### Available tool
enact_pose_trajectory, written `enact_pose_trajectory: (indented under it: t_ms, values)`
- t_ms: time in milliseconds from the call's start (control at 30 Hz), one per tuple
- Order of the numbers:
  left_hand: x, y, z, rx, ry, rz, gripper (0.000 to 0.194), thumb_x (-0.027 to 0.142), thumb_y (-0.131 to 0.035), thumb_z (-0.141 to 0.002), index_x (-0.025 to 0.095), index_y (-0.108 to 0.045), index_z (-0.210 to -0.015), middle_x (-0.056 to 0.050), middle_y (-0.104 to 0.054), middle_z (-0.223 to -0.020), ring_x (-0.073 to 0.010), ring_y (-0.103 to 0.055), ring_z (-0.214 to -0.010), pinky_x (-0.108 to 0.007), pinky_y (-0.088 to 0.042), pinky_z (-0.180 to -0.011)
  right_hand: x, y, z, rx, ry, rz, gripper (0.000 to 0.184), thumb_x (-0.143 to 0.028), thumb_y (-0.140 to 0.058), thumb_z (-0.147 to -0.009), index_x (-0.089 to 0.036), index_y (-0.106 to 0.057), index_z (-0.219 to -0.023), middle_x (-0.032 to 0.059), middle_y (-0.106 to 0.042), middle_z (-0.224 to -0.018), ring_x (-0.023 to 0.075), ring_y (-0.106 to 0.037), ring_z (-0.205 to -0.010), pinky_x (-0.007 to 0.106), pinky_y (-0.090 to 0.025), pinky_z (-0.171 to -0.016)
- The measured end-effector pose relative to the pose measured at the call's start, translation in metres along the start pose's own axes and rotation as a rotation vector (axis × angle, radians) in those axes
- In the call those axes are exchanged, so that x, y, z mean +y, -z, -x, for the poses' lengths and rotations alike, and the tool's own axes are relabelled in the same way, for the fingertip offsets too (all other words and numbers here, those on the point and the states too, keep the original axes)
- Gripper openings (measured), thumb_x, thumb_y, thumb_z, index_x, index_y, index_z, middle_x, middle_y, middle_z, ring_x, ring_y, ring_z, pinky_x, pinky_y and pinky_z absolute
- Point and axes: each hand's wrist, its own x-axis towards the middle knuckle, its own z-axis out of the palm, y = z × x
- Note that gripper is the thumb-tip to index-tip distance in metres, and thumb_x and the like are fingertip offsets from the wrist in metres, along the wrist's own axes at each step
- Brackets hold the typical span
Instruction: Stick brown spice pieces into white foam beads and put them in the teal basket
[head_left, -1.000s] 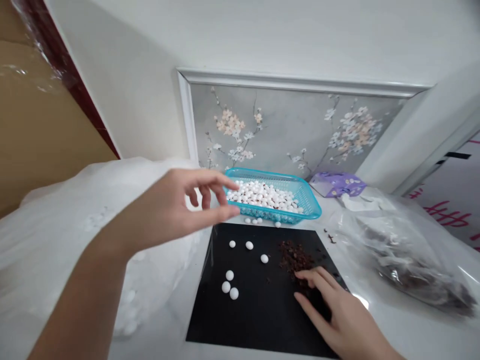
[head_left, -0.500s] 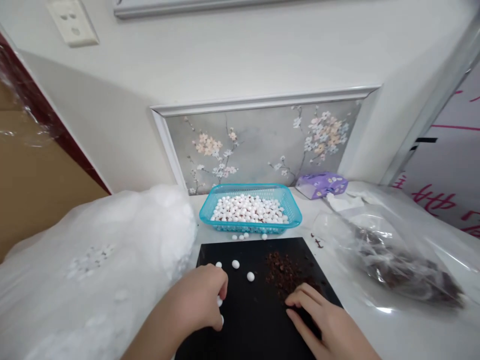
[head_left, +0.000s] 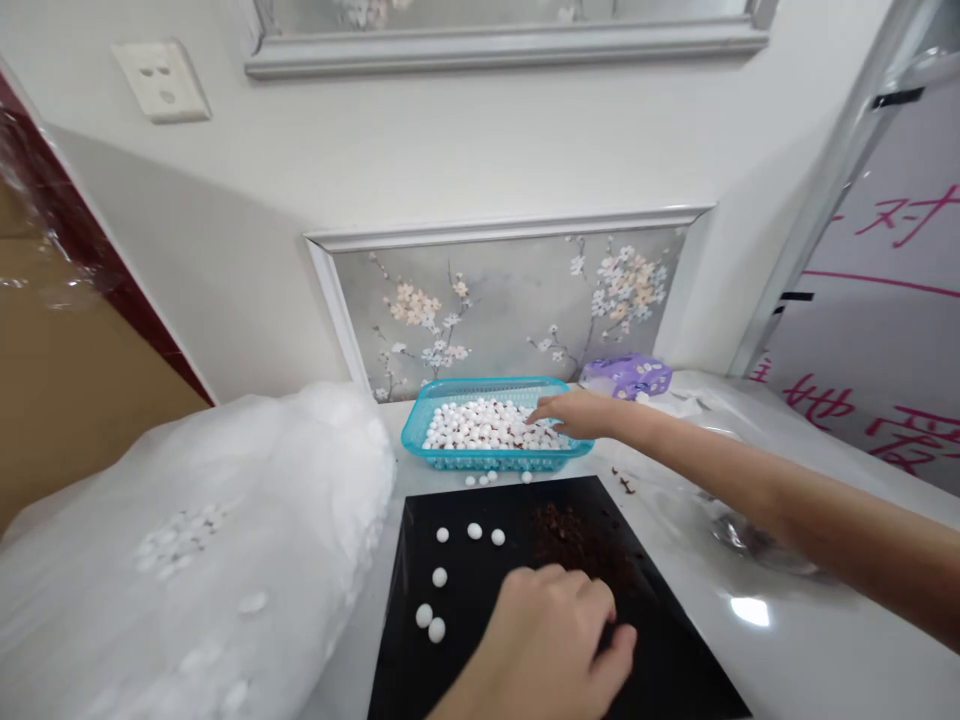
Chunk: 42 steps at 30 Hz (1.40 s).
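Observation:
My right hand (head_left: pixel 570 414) reaches in from the right, its extended fingers just over the white beads in a turquoise plastic basket (head_left: pixel 450 463). Whether they touch the beads I cannot tell. My left hand (head_left: pixel 547 640) is curled above a black board (head_left: pixel 480 575), next to a pile of dark brown crumbs (head_left: pixel 562 538). Its fingers hide anything inside them. Several white beads (head_left: pixel 474 531) lie apart on the board, left of the pile. A few more beads (head_left: pixel 484 480) rest on the counter below the basket.
A large mound of white translucent plastic (head_left: pixel 225 520) fills the left side. A purple tissue packet (head_left: pixel 626 375) stands behind the basket. Clear plastic (head_left: pixel 757 535) lies beneath my right forearm. Brown bits (head_left: pixel 622 482) lie on the white counter beside the board.
My right hand has left the brown pile and stretched forward to the basket. My left hand has moved rightward from the white beads to the pile. The view has tilted slightly.

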Motion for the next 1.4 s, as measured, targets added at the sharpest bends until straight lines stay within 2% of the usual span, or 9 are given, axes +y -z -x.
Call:
enact_pose_trajectory:
  t_ms: [100, 200, 333, 433, 567, 733, 900, 1100, 1400]
  values:
    - [-0.006, -0.04, 0.005, 0.088, -0.035, -0.032, 0.017, 0.029, -0.052, -0.08, 0.019, -0.053, -0.066, 0.003, -0.062, -0.062, -0.0112, -0.054, -0.057, -0.024, -0.027, -0.05, 0.002, -0.013, -0.015, -0.044, 0.026, -0.001, 0.034, -0.009, -0.062, -0.068, -0.026, -0.068, -0.097, 0.0025, -0.068, -0.098, 0.0177, -0.063, -0.088, 0.022, -0.042, -0.068]
    - [-0.012, -0.055, 0.008, 0.14, -0.021, -0.008, 0.017, 0.026, -0.054, -0.077, 0.019, -0.052, -0.062, 0.003, -0.061, -0.059, -0.0104, -0.052, -0.054, -0.024, -0.025, -0.049, 0.001, -0.019, -0.014, 0.007, 0.006, -0.023, 0.026, -0.012, -0.062, -0.069, -0.022, -0.069, -0.092, 0.0049, -0.068, -0.095, 0.0193, -0.062, -0.088, 0.023, -0.042, -0.069]
    - [-0.013, -0.052, 0.009, 0.206, 0.023, 0.043, 0.017, 0.025, -0.053, -0.076, 0.019, -0.05, -0.061, 0.003, -0.06, -0.058, -0.0101, -0.053, -0.054, -0.024, -0.027, -0.05, 0.0, -0.021, -0.003, 0.167, -0.053, -0.093, 0.019, -0.023, -0.055, -0.079, -0.018, -0.064, -0.095, 0.0074, -0.067, -0.096, 0.0199, -0.061, -0.085, 0.026, -0.041, -0.07]
    - [-0.011, -0.049, 0.008, 0.246, 0.096, 0.076, 0.019, 0.023, -0.052, -0.075, 0.018, -0.047, -0.058, 0.004, -0.058, -0.055, -0.0096, -0.052, -0.052, -0.024, -0.027, -0.049, -0.005, -0.023, 0.006, 0.28, -0.082, -0.164, 0.02, -0.028, -0.048, -0.084, -0.016, -0.061, -0.094, 0.0073, -0.066, -0.088, 0.017, -0.061, -0.077, 0.025, -0.041, -0.068]
    - [-0.01, -0.046, 0.007, 0.28, 0.154, 0.109, 0.018, 0.022, -0.051, -0.075, 0.018, -0.045, -0.058, 0.004, -0.058, -0.054, -0.0089, -0.052, -0.051, -0.024, -0.028, -0.05, -0.013, -0.028, 0.011, 0.339, -0.075, -0.249, 0.013, -0.024, -0.05, -0.078, -0.015, -0.059, -0.078, 0.0049, -0.064, -0.073, 0.0128, -0.055, -0.06, 0.023, -0.039, -0.061]
    - [-0.01, -0.045, 0.007, 0.199, 0.162, 0.089, 0.019, 0.024, -0.049, -0.076, 0.018, -0.046, -0.058, 0.004, -0.059, -0.056, -0.0101, -0.054, -0.054, -0.024, -0.028, -0.05, -0.017, -0.036, 0.006, 0.376, -0.102, -0.356, 0.005, -0.02, -0.054, -0.067, -0.016, -0.056, -0.068, 0.0017, -0.058, -0.06, 0.0119, -0.052, -0.055, 0.021, -0.037, -0.055]
    - [-0.012, -0.045, 0.006, 0.12, 0.168, 0.088, 0.019, 0.027, -0.046, -0.079, 0.019, -0.048, -0.061, 0.003, -0.062, -0.061, -0.0114, -0.055, -0.058, -0.025, -0.03, -0.052, -0.016, -0.041, 0.001, 0.36, -0.151, -0.472, 0.007, -0.023, -0.055, -0.064, -0.016, -0.053, -0.064, -0.0014, -0.055, -0.052, 0.0101, -0.051, -0.049, 0.019, -0.037, -0.048]
    - [-0.011, -0.043, 0.005, 0.096, 0.189, 0.091, 0.022, 0.027, -0.046, -0.079, 0.019, -0.046, -0.059, 0.003, -0.061, -0.06, -0.0111, -0.055, -0.058, -0.025, -0.03, -0.052, -0.014, -0.042, 0.0, 0.317, -0.199, -0.507, 0.008, -0.024, -0.056, -0.065, -0.016, -0.053, -0.063, -0.0023, -0.055, -0.052, 0.0086, -0.048, -0.047, 0.018, -0.036, -0.046]
    - [-0.011, -0.043, 0.007, 0.093, 0.183, 0.09, 0.02, 0.028, -0.046, -0.079, 0.019, -0.051, -0.063, 0.003, -0.064, -0.062, -0.012, -0.057, -0.06, -0.024, -0.036, -0.054, -0.009, -0.031, -0.002, 0.147, -0.196, -0.366, 0.009, -0.015, -0.059, -0.062, -0.014, -0.065, -0.068, 0.0026, -0.065, -0.065, 0.0139, -0.058, -0.06, 0.022, -0.042, -0.058]
